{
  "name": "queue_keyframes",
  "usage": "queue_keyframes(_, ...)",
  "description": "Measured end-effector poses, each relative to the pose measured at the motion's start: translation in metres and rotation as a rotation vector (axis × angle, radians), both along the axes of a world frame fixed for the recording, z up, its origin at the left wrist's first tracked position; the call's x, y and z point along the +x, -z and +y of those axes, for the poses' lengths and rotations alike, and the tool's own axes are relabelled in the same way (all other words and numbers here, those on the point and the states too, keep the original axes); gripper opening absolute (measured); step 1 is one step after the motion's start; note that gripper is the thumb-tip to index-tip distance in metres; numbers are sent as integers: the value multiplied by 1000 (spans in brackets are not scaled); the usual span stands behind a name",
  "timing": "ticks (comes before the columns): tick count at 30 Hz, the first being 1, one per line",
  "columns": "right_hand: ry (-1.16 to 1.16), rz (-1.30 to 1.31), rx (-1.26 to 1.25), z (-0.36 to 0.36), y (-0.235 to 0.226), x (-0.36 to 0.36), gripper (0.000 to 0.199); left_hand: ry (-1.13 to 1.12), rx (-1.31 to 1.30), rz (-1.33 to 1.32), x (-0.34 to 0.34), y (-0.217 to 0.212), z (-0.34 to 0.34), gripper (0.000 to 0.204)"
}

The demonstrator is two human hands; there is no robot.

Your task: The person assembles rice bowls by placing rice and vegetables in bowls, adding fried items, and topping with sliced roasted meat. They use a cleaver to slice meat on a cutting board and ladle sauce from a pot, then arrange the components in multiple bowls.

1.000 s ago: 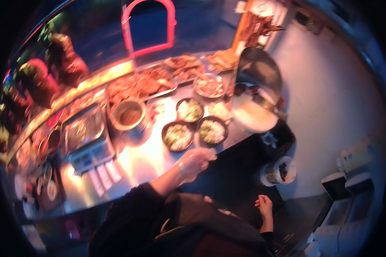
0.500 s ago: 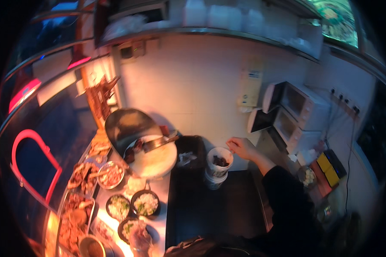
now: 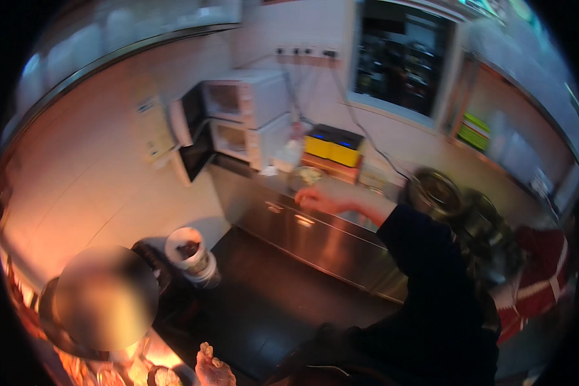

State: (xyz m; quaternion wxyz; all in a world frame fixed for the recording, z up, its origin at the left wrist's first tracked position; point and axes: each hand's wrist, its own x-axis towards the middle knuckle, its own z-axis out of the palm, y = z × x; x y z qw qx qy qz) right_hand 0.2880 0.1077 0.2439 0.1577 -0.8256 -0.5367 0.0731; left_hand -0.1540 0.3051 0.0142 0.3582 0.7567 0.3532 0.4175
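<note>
My right hand (image 3: pixel 318 201) hangs over the front edge of the steel counter (image 3: pixel 257 209), fingers bent and blurred. Just beyond it sits a bowl (image 3: pixel 309 175) with small pale pieces; the hand seems apart from it. I cannot make out anything between the fingers. At the lower edge, my left hand (image 3: pixel 213 368) appears to wear a thin clear glove. Its fingers are loosely stretched, with no thing visible in them. Near it, a dark bowl of food (image 3: pixel 164 376) is cut off by the frame's edge.
A white bucket with dark contents (image 3: pixel 186 246) stands on the left. Two stacked white ovens (image 3: pixel 244 119) have their doors open. Behind my right hand is a yellow and black device (image 3: pixel 333 147). Metal pots (image 3: pixel 436 192) stand at right, near a red-and-white cloth (image 3: pixel 534 276).
The view has swung to the right. My right hand has gone from beside the white bucket to the steel counter. My left hand is no longer over the food bowl.
</note>
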Motion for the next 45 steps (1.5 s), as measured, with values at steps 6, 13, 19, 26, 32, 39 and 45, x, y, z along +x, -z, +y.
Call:
queue_keyframes(6, 428, -172, 342, -206, -30, 79, 25, 298, -336, 75, 97, 14, -36, 16)
queue_keyframes(13, 805, -235, 577, -432, -28, 164, 27, 389, 146, -82, 235, 29, -168, 20)
queue_keyframes(19, 1081, -240, 371, -564, -13, 203, 29, 580, -180, -365, 333, 32, -251, 26)
queue_keyframes(26, 1089, -217, 337, -634, 32, 201, 28, 518, -1192, -113, 415, 32, -271, 27)
queue_keyframes(32, 624, 376, 45, -498, 127, 137, 19, 714, -1419, -217, 397, 3, -286, 34)
queue_keyframes(39, -114, 251, -305, -336, 271, 69, 27, 185, -1375, -571, 219, 1, -300, 28)
queue_keyframes(45, -576, 468, -337, -233, 325, -98, 29, -391, -1081, -847, -14, 6, -347, 18)
